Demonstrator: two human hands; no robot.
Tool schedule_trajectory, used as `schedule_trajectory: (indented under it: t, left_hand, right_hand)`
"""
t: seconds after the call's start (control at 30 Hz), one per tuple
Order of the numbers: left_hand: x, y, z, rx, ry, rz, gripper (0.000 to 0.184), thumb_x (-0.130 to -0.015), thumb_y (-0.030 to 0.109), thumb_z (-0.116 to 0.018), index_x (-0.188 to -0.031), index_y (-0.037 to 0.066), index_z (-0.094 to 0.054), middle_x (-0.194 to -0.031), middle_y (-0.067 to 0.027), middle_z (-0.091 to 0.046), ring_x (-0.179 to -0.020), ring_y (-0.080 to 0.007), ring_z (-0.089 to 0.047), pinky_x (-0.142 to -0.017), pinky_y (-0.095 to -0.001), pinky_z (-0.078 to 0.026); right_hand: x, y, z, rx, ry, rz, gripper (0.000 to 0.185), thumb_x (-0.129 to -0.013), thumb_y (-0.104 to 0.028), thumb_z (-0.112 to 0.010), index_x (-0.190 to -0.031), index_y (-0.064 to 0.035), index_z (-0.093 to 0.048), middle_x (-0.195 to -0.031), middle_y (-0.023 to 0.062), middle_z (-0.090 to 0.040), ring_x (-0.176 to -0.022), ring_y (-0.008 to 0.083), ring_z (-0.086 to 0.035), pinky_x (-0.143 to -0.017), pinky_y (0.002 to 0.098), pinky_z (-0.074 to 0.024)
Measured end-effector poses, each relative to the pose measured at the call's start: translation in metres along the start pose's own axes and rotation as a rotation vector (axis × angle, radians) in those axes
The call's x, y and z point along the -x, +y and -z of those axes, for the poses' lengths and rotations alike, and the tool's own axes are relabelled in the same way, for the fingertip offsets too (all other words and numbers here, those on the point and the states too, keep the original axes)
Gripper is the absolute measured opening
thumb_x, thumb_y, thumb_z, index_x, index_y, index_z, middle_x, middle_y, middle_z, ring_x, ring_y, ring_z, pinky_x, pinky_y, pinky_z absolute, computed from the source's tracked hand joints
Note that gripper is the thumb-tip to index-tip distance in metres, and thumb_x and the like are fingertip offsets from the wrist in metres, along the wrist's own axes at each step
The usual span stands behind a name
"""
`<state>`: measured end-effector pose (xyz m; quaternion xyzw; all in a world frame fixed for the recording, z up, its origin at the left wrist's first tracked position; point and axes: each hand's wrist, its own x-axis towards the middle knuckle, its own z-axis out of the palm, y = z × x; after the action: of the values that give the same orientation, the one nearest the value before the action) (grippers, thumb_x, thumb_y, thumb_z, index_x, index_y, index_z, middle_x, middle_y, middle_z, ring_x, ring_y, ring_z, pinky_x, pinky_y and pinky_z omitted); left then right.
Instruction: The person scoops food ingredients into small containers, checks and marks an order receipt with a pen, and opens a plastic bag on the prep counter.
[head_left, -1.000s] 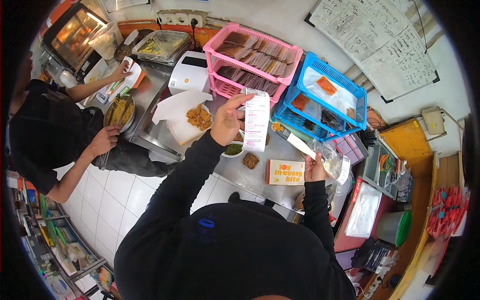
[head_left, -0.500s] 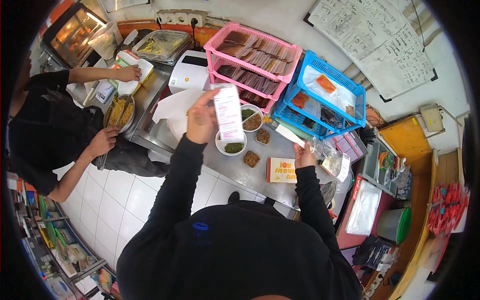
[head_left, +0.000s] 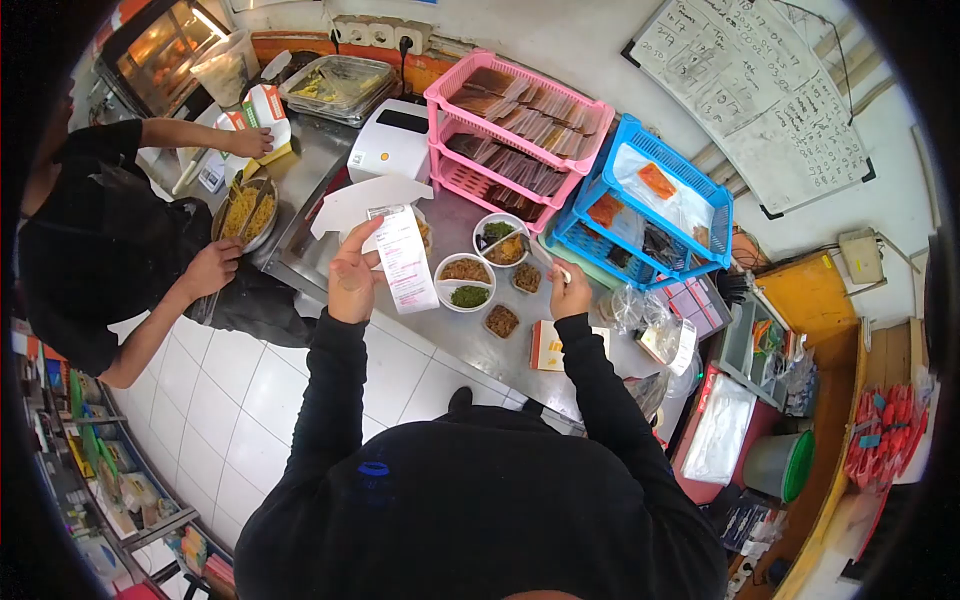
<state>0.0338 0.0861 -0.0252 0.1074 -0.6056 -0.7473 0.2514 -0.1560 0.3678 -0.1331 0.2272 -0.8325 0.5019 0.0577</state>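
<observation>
A printed paper receipt with pink marks [head_left: 405, 262] is held between the fingers of my left hand [head_left: 353, 278], over the metal counter. My right hand [head_left: 570, 292] is closed on the white handle of a utensil [head_left: 545, 258], whose far end reaches toward the upper round bowl. Two divided white bowls, one upper [head_left: 503, 250] and one lower [head_left: 465, 283], hold brown and green food. Beside them are two small tubs of brown food [head_left: 501, 321]. Below my right hand lies a box with orange print [head_left: 547, 347], partly hidden by my sleeve.
Pink [head_left: 590, 150] and blue [head_left: 600, 180] stacked baskets stand at the back, beside a white printer [head_left: 388, 145]. A co-worker at the left holds utensils in a bowl of noodles [head_left: 247, 215]. Plastic bags [head_left: 630, 310] lie on the right.
My left hand has moved left with the receipt, uncovering the bowls. The right hand has moved left with the utensil. The co-worker's far hand has moved from the paper box toward the noodle bowl.
</observation>
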Motion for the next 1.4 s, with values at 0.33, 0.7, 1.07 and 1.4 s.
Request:
schedule_trajectory:
  t: [0.33, 0.7, 1.07, 1.4]
  left_hand:
    - [0.011, 0.005, -0.011, 0.001, -0.033, 0.014, 0.112, -0.059, 0.086, -0.027, -0.128, -0.001, -0.037, -0.122, -0.0163, -0.048, -0.100, -0.0274, -0.059, -0.076, -0.0355, -0.053]
    - [0.012, -0.009, -0.049, -0.064, -0.116, 0.055, 0.089, -0.079, 0.070, -0.035, -0.128, -0.003, -0.038, -0.124, -0.0141, -0.047, -0.102, -0.0223, -0.056, -0.083, -0.0308, -0.047]
    - [0.011, -0.035, -0.161, -0.086, -0.371, 0.069, 0.084, -0.080, 0.071, -0.033, -0.116, -0.002, -0.048, -0.101, -0.0118, -0.059, -0.086, -0.0187, -0.061, -0.074, -0.0254, -0.047]
    - [0.094, -0.079, -0.290, -1.047, -0.688, -0.018, 0.036, -0.069, 0.036, -0.072, -0.081, 0.003, -0.061, -0.073, -0.0097, -0.057, -0.065, -0.0243, -0.057, -0.059, -0.0350, -0.045]
  right_hand:
    - [0.019, -0.006, -0.006, 0.111, -0.249, 0.271, 0.020, -0.079, -0.002, -0.055, -0.099, -0.0017, -0.057, -0.100, 0.0178, -0.057, -0.094, 0.0346, -0.056, -0.081, 0.0374, -0.0455]
    - [0.045, -0.043, 0.192, -0.657, 0.488, -0.162, 0.025, -0.091, -0.021, -0.051, -0.099, 0.0028, -0.053, -0.082, 0.0133, -0.060, -0.064, 0.0210, -0.063, -0.060, 0.0335, -0.0550]
    - [-0.011, 0.141, 0.407, -0.034, 0.856, -0.093, 0.020, -0.088, -0.017, -0.056, -0.092, 0.0027, -0.057, -0.069, 0.0083, -0.062, -0.061, 0.0150, -0.063, -0.055, 0.0255, -0.0510]
    - [-0.078, 0.140, 0.375, 0.658, 0.243, 0.328, 0.081, -0.058, -0.033, -0.080, -0.124, -0.0045, -0.044, -0.113, 0.0188, -0.048, -0.107, 0.0355, -0.044, -0.091, 0.0439, -0.0354]
